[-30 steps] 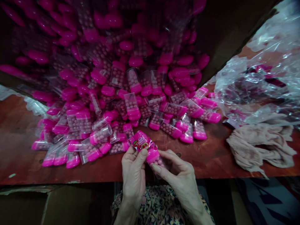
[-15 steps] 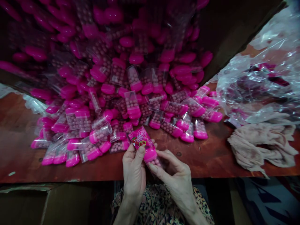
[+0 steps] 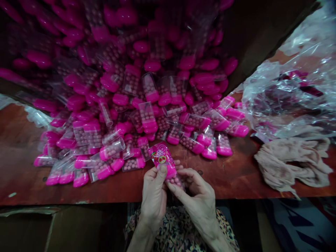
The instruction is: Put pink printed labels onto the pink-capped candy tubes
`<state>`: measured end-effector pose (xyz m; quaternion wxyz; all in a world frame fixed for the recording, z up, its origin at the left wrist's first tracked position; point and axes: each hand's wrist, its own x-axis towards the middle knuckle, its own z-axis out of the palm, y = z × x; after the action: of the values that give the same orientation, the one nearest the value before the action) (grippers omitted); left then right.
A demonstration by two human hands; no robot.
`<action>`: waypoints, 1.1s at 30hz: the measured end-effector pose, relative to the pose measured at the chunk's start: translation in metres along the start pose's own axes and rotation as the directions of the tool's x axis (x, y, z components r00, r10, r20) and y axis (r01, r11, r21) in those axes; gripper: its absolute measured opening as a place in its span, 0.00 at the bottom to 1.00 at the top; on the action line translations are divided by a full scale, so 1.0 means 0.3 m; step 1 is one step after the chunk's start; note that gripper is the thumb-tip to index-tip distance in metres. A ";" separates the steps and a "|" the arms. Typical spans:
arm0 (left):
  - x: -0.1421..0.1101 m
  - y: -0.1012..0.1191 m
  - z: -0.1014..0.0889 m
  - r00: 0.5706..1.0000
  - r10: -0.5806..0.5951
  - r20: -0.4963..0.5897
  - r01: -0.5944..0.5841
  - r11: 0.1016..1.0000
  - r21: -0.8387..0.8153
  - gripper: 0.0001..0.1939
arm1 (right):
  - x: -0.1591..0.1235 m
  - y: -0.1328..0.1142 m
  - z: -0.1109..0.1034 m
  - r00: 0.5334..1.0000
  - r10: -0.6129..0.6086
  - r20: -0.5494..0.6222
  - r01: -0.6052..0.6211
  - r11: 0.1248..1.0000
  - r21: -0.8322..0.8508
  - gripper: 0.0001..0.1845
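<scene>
A glossy pink printed sleeve [image 3: 160, 152] meets the pink cap of a clear candy container [image 3: 171, 172] at the table's front edge. My left hand [image 3: 154, 194] is closed, its thumb pressing the sleeve's lower part at the cap. On the container's lower body, filled with small pink balls, my right hand [image 3: 199, 192] has a closed grip between thumb and fingers. How far the sleeve goes over the cap cannot be made out. Just beyond the hands lies a heap of similar containers [image 3: 148, 117] with pink caps and no printed sleeves.
A dark box [image 3: 262, 38] tipped toward me spills the containers onto the reddish-brown table [image 3: 223, 178]. To the right lie crumpled clear plastic bags [image 3: 283, 94] and pale fabric gloves [image 3: 291, 164]. An open cardboard box [image 3: 76, 227] stands below the table at left.
My left hand has shifted a little to the right, bringing the printed sleeve with it. The container has tilted and moved slightly right; my right hand keeps its grip.
</scene>
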<state>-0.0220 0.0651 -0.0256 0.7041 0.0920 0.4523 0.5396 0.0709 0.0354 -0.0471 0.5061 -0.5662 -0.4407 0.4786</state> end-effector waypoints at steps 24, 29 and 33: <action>-0.014 0.010 0.007 1.000 0.019 0.010 -0.019 0.998 0.051 0.11 | 0.028 -0.023 -0.027 0.992 -0.086 0.088 0.084 0.996 0.027 0.10; -0.002 0.000 0.002 1.000 0.016 0.027 -0.018 0.999 0.051 0.08 | 0.033 -0.023 -0.028 0.986 -0.164 0.045 0.166 0.985 -0.046 0.09; 0.006 -0.004 0.002 0.999 0.018 0.049 -0.022 0.996 0.081 0.07 | 0.028 -0.037 -0.029 0.940 -0.342 -0.006 0.333 0.918 -0.215 0.14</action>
<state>-0.0207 0.0662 -0.0269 0.7050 0.1383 0.4558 0.5254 0.0807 0.0436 -0.0366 0.5275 -0.5425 -0.5689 0.3222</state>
